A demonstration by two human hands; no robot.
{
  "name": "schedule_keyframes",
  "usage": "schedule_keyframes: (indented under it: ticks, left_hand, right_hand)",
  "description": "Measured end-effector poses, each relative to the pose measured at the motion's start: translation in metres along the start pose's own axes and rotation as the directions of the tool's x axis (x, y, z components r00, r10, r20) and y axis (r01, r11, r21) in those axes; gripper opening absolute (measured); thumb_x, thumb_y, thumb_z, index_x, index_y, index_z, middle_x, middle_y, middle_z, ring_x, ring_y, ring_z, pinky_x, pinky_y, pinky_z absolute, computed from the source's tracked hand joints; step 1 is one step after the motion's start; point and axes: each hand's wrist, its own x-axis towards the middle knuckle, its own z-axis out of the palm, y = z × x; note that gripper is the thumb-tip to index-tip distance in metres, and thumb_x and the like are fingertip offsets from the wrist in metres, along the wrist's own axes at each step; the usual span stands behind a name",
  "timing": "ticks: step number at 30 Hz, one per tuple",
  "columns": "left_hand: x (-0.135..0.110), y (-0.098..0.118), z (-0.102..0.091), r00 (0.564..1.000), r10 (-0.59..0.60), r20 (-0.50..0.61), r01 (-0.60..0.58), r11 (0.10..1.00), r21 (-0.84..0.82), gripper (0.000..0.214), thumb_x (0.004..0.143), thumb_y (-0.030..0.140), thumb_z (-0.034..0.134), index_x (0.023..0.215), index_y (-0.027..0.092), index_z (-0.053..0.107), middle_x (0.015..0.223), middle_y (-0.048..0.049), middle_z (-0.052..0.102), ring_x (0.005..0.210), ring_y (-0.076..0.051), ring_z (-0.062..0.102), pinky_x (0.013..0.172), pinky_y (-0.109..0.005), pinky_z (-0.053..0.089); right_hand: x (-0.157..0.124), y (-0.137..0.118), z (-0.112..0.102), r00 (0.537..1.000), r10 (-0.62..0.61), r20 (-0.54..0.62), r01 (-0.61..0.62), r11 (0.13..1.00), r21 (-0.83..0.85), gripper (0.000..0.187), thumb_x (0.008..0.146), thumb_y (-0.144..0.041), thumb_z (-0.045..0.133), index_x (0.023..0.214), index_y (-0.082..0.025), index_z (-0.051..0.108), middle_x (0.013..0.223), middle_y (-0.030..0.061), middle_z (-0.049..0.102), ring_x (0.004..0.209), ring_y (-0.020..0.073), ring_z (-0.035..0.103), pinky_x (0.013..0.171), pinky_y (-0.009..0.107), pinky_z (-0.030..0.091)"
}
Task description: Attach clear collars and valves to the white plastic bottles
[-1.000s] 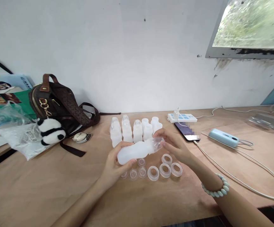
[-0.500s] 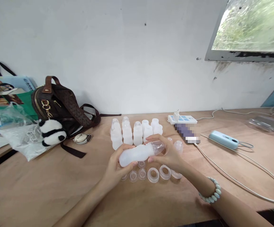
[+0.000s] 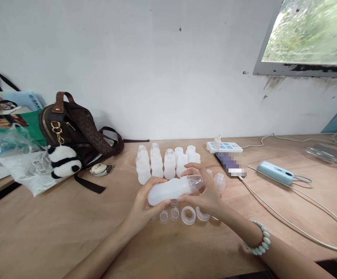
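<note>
Right hand wrapped further round bottle neck; left hand grasps base; long axis level, nipple pointing right.

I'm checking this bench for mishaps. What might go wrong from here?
The bottle, held sideways above the table by left hand and right hand, might slip and scatter the loose rings beneath. Its clear cap, pinched by the right hand, could pop off and roll away. A swung hand may topple the standing bottles behind.

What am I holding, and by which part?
A translucent white bottle, held sideways. The left hand grips its base end; the right hand closes its fingers around the clear cap end.
</note>
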Motion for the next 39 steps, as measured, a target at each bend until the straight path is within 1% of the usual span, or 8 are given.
schedule_keyframes:
  ticks: [5, 14, 17, 20, 23, 28, 33, 39]
  left_hand:
    - [0.0, 0.0, 0.0, 1.0, -0.015, 0.012, 0.015, 1.0, -0.014, 0.031, 0.081, 0.032, 0.067, 0.108, 0.021, 0.057, 0.106, -0.0048, 0.064, 0.091, -0.024, 0.062, 0.073, -0.029, 0.049]
    - [-0.002, 0.0, 0.001, 0.998, -0.014, 0.054, 0.013, 1.0, 0.009, 0.032, 0.083, 0.034, 0.066, 0.11, 0.021, 0.056, 0.105, -0.0045, 0.065, 0.091, -0.023, 0.062, 0.074, -0.029, 0.049]
    - [0.001, -0.001, -0.002, 0.998, 0.003, 0.069, -0.006, 0.999, 0.052, 0.032, 0.085, 0.034, 0.064, 0.112, 0.021, 0.056, 0.104, -0.0048, 0.065, 0.089, -0.023, 0.062, 0.078, -0.031, 0.049]
    - [0.007, -0.003, -0.007, 0.997, 0.062, 0.049, -0.071, 0.973, 0.219, 0.032, 0.085, 0.035, 0.065, 0.113, 0.02, 0.06, 0.11, -0.0072, 0.062, 0.101, -0.027, 0.058, 0.089, -0.037, 0.047]
    - [0.012, -0.006, -0.012, 0.996, 0.093, 0.012, -0.09, 0.924, 0.37, 0.035, 0.083, 0.037, 0.068, 0.114, 0.021, 0.064, 0.114, -0.0092, 0.059, 0.11, -0.031, 0.053, 0.096, -0.043, 0.043]
    - [0.013, -0.013, -0.007, 0.999, 0.02, 0.049, -0.031, 0.971, 0.238, 0.03, 0.088, 0.033, 0.061, 0.116, 0.02, 0.062, 0.115, -0.0092, 0.062, 0.108, -0.028, 0.057, 0.094, -0.041, 0.046]
    - [0.01, -0.016, 0.004, 0.985, -0.026, 0.168, 0.003, 0.991, 0.131, 0.029, 0.088, 0.033, 0.064, 0.113, 0.019, 0.064, 0.116, -0.0101, 0.066, 0.105, -0.027, 0.061, 0.093, -0.04, 0.048]
    - [0.009, -0.022, 0.002, 0.997, -0.052, 0.056, 0.044, 0.988, 0.147, 0.041, 0.093, 0.035, 0.055, 0.132, 0.022, 0.053, 0.135, -0.0112, 0.057, 0.124, -0.027, 0.053, 0.105, -0.046, 0.042]
  right_hand:
    - [0.0, -0.002, 0.002, 1.0, -0.01, -0.02, 0.01, 0.999, -0.031, 0.054, 0.07, -0.026, 0.077, 0.116, -0.028, 0.049, 0.099, 0.0029, 0.063, 0.093, 0.0223, 0.061, 0.077, 0.035, 0.05]
    - [0.001, -0.005, 0.004, 0.996, -0.056, -0.063, 0.049, 0.993, -0.108, 0.039, 0.069, -0.021, 0.07, 0.102, -0.025, 0.05, 0.099, 0.0029, 0.059, 0.091, 0.0209, 0.059, 0.075, 0.033, 0.05]
    - [0.001, -0.003, 0.004, 0.998, -0.02, -0.053, 0.015, 0.995, -0.098, 0.042, 0.07, -0.022, 0.071, 0.103, -0.025, 0.045, 0.098, 0.0029, 0.058, 0.086, 0.0198, 0.06, 0.073, 0.033, 0.051]
    - [0.001, -0.002, 0.005, 0.998, 0.026, -0.063, -0.031, 0.996, -0.084, 0.051, 0.071, -0.025, 0.075, 0.109, -0.026, 0.04, 0.1, 0.0039, 0.061, 0.09, 0.021, 0.061, 0.078, 0.036, 0.052]
    - [0.003, -0.001, 0.008, 0.994, 0.054, -0.097, -0.051, 0.998, 0.031, 0.058, 0.07, -0.03, 0.08, 0.112, -0.028, 0.039, 0.102, 0.0034, 0.063, 0.095, 0.0214, 0.062, 0.082, 0.038, 0.053]
    - [0.004, 0.001, 0.015, 0.993, 0.116, -0.017, -0.109, 0.969, 0.224, 0.055, 0.071, -0.041, 0.08, 0.113, -0.028, 0.047, 0.102, 0.0036, 0.063, 0.088, 0.0193, 0.064, 0.074, 0.034, 0.057]
    - [0.002, 0.006, 0.017, 0.99, 0.126, 0.057, -0.127, 0.992, 0.015, 0.037, 0.077, -0.036, 0.075, 0.107, -0.022, 0.058, 0.092, 0.0041, 0.067, 0.085, 0.0202, 0.064, 0.073, 0.035, 0.055]
    - [0.011, 0.016, 0.001, 0.979, 0.011, -0.202, -0.066, 0.961, -0.268, 0.034, 0.082, -0.039, 0.068, 0.107, -0.021, 0.056, 0.077, 0.0011, 0.064, 0.064, 0.017, 0.06, 0.061, 0.032, 0.049]
